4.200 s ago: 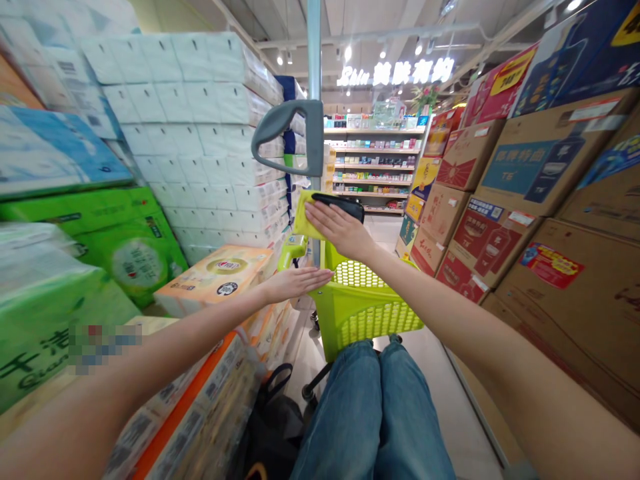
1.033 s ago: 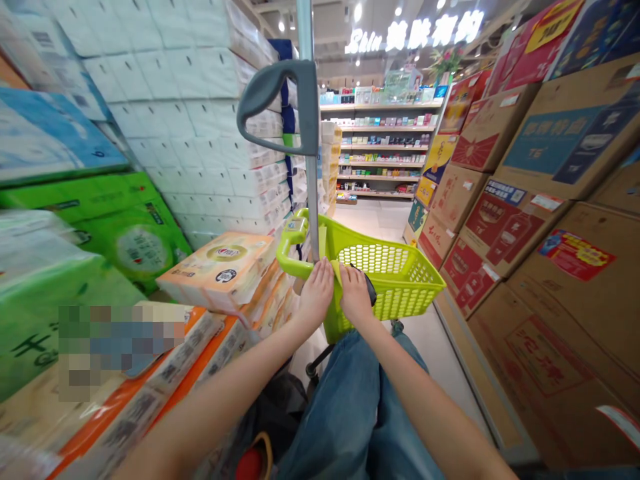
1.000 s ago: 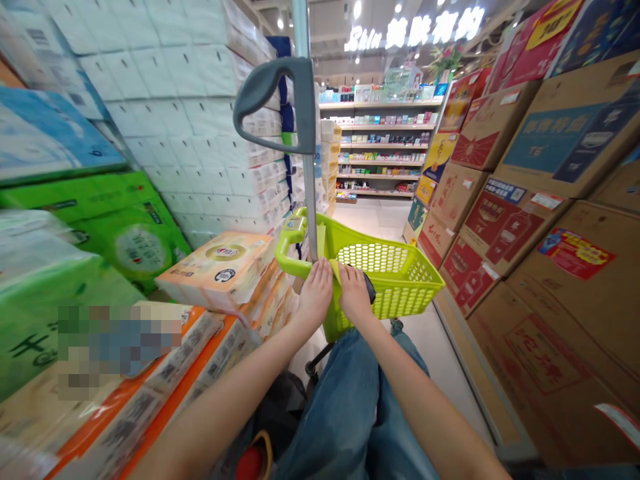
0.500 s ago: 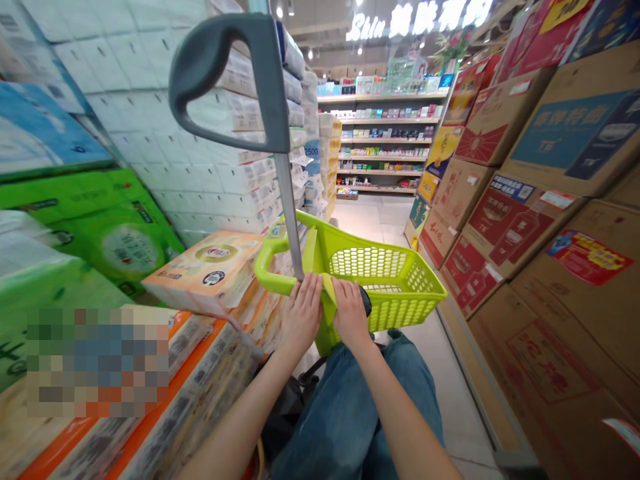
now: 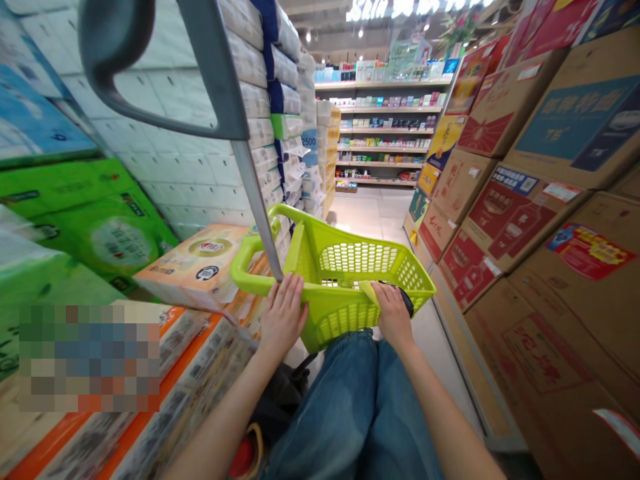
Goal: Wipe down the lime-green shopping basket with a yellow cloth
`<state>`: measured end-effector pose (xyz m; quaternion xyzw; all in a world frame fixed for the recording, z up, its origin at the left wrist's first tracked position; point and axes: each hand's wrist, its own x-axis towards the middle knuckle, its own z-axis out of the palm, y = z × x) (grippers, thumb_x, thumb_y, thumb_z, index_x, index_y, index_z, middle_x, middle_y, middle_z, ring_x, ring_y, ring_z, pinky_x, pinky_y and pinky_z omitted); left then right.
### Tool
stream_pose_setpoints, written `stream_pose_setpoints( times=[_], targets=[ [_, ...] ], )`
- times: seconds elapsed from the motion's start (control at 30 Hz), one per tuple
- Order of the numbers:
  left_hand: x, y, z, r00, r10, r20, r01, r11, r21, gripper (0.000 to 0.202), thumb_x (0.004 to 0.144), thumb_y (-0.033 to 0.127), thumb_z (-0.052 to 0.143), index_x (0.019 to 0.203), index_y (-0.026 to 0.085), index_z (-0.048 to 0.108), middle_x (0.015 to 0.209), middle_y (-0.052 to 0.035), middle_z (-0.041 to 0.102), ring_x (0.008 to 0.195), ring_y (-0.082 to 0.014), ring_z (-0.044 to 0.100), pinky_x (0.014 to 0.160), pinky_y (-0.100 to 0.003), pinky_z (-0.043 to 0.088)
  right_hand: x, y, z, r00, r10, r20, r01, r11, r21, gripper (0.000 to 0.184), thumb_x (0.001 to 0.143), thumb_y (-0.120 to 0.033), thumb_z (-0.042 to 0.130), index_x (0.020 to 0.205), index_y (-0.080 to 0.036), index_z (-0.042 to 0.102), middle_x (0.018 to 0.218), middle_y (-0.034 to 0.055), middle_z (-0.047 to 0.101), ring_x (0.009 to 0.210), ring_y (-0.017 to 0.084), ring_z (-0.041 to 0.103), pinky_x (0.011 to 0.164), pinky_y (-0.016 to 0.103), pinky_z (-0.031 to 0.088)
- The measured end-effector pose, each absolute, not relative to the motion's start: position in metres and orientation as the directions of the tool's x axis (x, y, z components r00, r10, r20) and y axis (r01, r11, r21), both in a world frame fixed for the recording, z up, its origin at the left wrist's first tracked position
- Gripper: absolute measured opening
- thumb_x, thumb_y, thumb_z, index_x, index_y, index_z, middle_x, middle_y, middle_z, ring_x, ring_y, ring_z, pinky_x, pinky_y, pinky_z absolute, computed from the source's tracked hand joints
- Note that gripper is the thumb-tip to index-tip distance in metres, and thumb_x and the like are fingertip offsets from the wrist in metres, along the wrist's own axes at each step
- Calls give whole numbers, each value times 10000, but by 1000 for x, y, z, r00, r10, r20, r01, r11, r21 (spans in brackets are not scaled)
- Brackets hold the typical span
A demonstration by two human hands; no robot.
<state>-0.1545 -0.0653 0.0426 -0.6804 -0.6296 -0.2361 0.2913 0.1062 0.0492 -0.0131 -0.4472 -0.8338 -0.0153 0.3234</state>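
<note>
Risk: we fear phone (image 5: 406, 304) slides off cloth (image 5: 367, 291), floorward.
Left hand (image 5: 283, 317): grip spread on basket (image 5: 350, 259) rim.
Right hand (image 5: 394, 319): grip pinches cloth, phone.

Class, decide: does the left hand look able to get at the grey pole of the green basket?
Probably yes: the left hand rests on the basket rim right beside the pole, nothing between them.
</note>
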Motion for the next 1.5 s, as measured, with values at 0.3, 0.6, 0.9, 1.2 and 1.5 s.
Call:
stream_pose_setpoints(
  times=[0.3,0.6,0.9,1.2,1.5],
  targets=[
    [-132,-85,66,-7,845,535,993,68,-94,562,920,163,417,1480,108,417,1482,-128,502,1417,-315,390,1213,-521,228,-13,-7,27,-308,796,521,719,553,-421,571,831,-34,421,1391,-109,508,1307,135,590,1271,259,456,1200,475,253],
    [-140,-97,61,-42,843,536,996,79,-46,607,910,170,413,1510,91,359,1543,-116,421,1474,-293,300,1230,-509,185,-32,-28,34,-448,709,545,633,682,-366,653,847,-48,432,1488,-165,394,1383,115,541,1319,237,415,1208,461,251],
    [-141,-96,61,-35,845,534,999,49,-12,620,906,184,447,1512,96,350,1553,-117,407,1482,-281,287,1230,-454,209,41,16,-6,-375,767,520,781,563,-268,636,836,-21,390,1457,-156,424,1421,108,525,1367,229,387,1211,460,213],
    [-141,-95,55,-8,816,578,1000,17,-11,632,899,166,450,1513,80,328,1523,-151,442,1464,-308,314,1214,-495,239,3,-4,20,-276,825,493,842,455,-291,507,840,-32,425,1326,-105,547,1237,161,597,1231,280,462,1172,473,274],
    [-145,-91,51,14,805,593,999,7,-35,590,900,155,439,1477,55,370,1510,-156,451,1452,-316,325,1220,-486,215,-29,-14,34,-420,734,534,692,640,-334,488,867,-85,471,1344,-181,508,1200,103,601,1184,238,470,1190,446,248]
  ],
)
